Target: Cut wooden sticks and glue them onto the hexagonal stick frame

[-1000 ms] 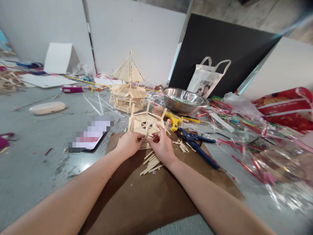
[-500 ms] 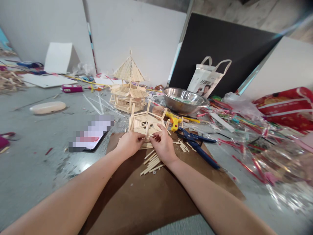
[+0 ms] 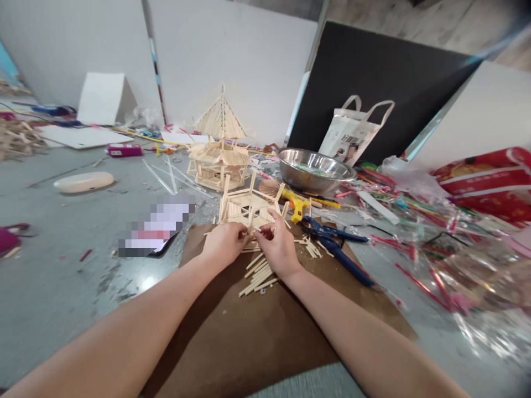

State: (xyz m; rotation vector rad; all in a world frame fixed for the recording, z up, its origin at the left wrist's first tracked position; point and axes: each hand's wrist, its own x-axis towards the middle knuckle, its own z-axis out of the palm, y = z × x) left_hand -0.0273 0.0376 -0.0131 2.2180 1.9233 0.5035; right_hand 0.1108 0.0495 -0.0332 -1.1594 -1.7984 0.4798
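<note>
A six-sided frame of pale wooden sticks (image 3: 236,194), with short posts standing at its corners, rests on the brown board (image 3: 249,342). At its near edge my left hand (image 3: 224,246) has thumb and fingers pinched together on a thin wooden stick by the front post. Facing it, my right hand (image 3: 279,246) pinches close to the same spot, its index finger raised; the fingers partly hide the stick. Loose wooden sticks (image 3: 258,276) lie in a pile just below my hands. Behind the frame stands a small stick pavilion (image 3: 222,149) with a pointed roof.
To the right lie blue-handled cutters (image 3: 342,254) and a yellow glue gun (image 3: 297,207). A metal bowl (image 3: 313,179) sits behind them, near a white bag (image 3: 352,132). On the left are a phone (image 3: 160,226) and a white oval case (image 3: 83,182). Plastic scraps litter the right side.
My left hand has shifted very slightly at the front edge of the frame, its fingers still pinched. My right hand keeps almost the same pose. The view has moved a little.
</note>
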